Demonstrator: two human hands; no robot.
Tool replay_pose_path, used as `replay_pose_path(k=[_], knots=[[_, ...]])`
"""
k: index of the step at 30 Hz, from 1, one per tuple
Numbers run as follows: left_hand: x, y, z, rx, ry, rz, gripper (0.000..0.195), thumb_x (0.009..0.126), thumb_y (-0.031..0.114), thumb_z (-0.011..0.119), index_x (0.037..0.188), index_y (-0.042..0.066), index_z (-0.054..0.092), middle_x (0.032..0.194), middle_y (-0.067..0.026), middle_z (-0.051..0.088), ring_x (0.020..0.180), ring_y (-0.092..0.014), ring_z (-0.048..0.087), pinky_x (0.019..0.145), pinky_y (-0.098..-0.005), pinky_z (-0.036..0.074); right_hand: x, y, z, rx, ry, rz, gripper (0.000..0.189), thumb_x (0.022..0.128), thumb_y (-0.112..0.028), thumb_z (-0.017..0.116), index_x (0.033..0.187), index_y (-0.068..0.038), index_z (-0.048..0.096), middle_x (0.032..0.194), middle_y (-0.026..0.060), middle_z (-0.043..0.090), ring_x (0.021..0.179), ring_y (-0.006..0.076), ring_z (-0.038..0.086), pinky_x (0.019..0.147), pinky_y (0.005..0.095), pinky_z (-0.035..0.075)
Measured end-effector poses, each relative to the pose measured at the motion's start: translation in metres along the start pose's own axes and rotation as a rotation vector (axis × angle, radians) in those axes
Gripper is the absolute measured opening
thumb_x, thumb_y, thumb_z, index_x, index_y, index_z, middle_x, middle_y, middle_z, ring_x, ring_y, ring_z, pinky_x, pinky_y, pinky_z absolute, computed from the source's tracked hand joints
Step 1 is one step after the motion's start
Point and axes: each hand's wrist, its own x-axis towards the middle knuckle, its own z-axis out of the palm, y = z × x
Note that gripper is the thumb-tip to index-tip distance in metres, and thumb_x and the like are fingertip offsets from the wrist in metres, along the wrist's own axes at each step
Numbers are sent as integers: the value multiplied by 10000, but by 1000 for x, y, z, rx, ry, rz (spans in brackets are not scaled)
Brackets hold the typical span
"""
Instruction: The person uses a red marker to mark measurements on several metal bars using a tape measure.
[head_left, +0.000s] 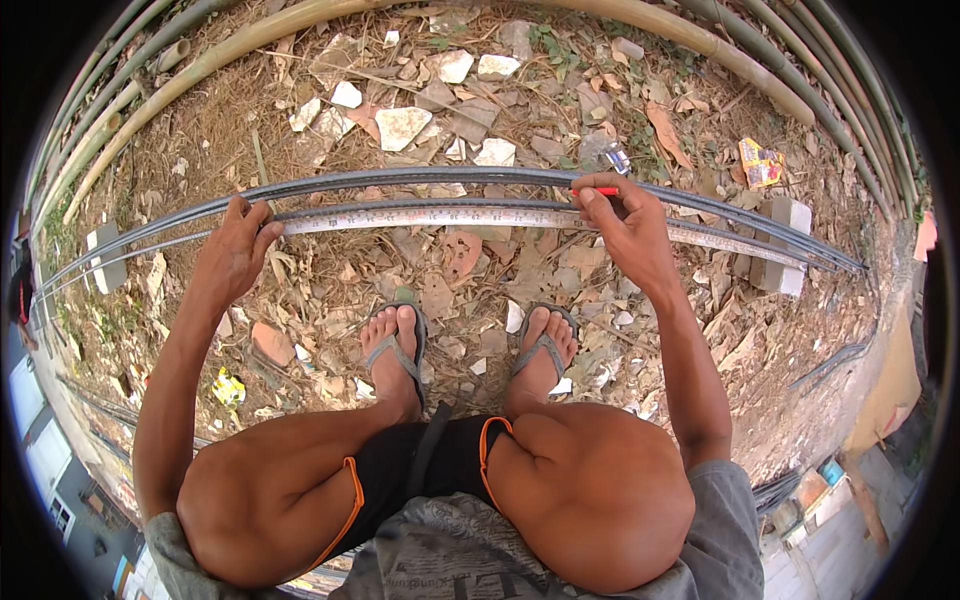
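Observation:
Several long steel reinforcing bars (450, 177) run crosswise before me in two groups, raised off the ground. Along the nearer group lies a white measuring tape (420, 218) with printed graduations. My left hand (238, 244) pinches the tape's left end against the nearer bars, thumb on the near side. Between thumb and fingers of my right hand (628, 225) is a thin red marking stick (598, 191), perhaps a pencil or marker. The right fingers touch the bars; the tape passes beneath that hand and continues to the right.
A block (107, 259) at left and another block (784, 244) at right lie under the bars. Bamboo poles (300, 21) curve across the far side. Broken tile pieces (403, 127), dry leaves and wrappers (761, 162) litter the ground. Part of another person (22, 289) shows at the left rim.

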Motion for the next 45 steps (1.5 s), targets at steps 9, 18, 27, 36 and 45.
replay_pose_path(k=[9,18,27,36,45], knots=[[-5,-15,4,-2,12,-20,359,1147,407,523,1195,70,636,1290,-221,583,994,-480,707,852,-593,570,8,-27,56,-34,-85,11,195,1001,-128,731,1140,-7,796,928,43,774,835,82,667,745,279,537],[-7,-18,17,25,96,0,342,1139,409,534,1114,85,640,1110,-167,581,905,-436,701,765,-564,580,30,-21,84,-164,-225,-121,215,1021,-161,748,1177,-26,807,976,75,802,828,126,684,734,323,540],[-8,-20,19,19,98,4,360,1142,422,523,1141,86,651,1126,-158,608,914,-424,710,773,-556,589,23,-23,88,-274,-223,-187,241,988,-150,733,1184,-32,811,1084,168,816,941,277,787,839,378,595],[-11,-19,18,3,114,2,353,1137,412,538,1162,86,672,1142,-163,615,960,-420,703,818,-553,580,24,-24,91,-328,-223,-202,233,977,-121,740,1179,-31,813,1104,177,807,972,301,783,845,394,601],[-11,-17,17,6,118,20,340,1135,385,548,1156,67,668,1125,-163,622,1002,-410,693,855,-531,575,24,-17,92,-274,-206,-237,214,979,-95,752,1176,-35,810,1021,159,794,855,244,756,770,366,583]])
